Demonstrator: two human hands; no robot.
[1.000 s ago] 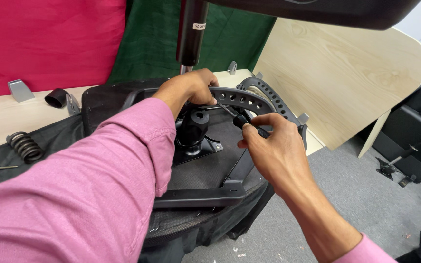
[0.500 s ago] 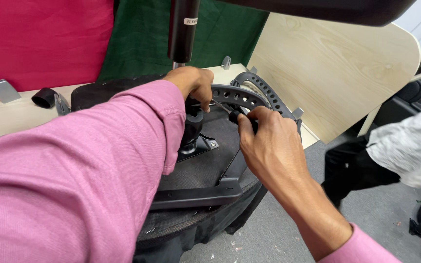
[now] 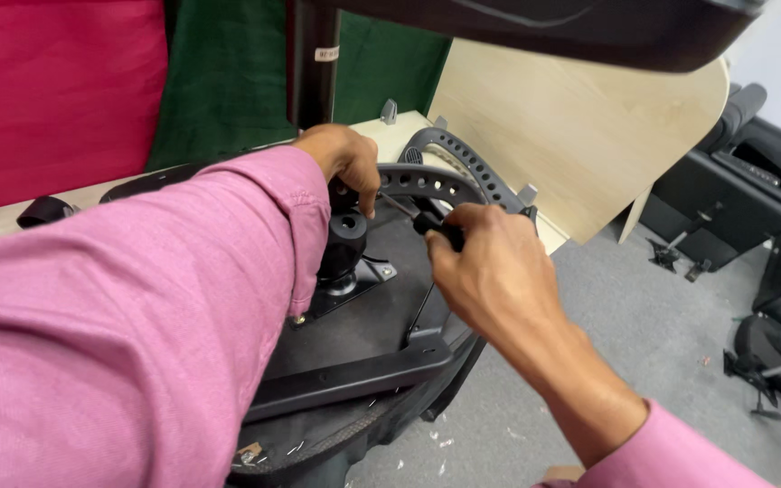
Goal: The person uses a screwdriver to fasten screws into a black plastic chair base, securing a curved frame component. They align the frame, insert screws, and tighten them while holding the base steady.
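Two hands meet over an upturned office chair seat [image 3: 354,334] lying on a pale wooden table [image 3: 390,131]. Left hand [image 3: 347,161], arm in a pink sleeve [image 3: 137,307], curls its fingers down by the black mechanism knob [image 3: 347,237]. Right hand [image 3: 490,271] has its fingers clamped on a black-handled screwdriver [image 3: 434,226] — tip aimed toward the left fingers, beside the perforated grey curved bracket [image 3: 463,163].

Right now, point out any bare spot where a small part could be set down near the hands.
Bare: the flat black chair underside between the knob and the crossbar. The grey floor right of the right hand is open too. Crowded: around the screwdriver, left hand and perforated arc.
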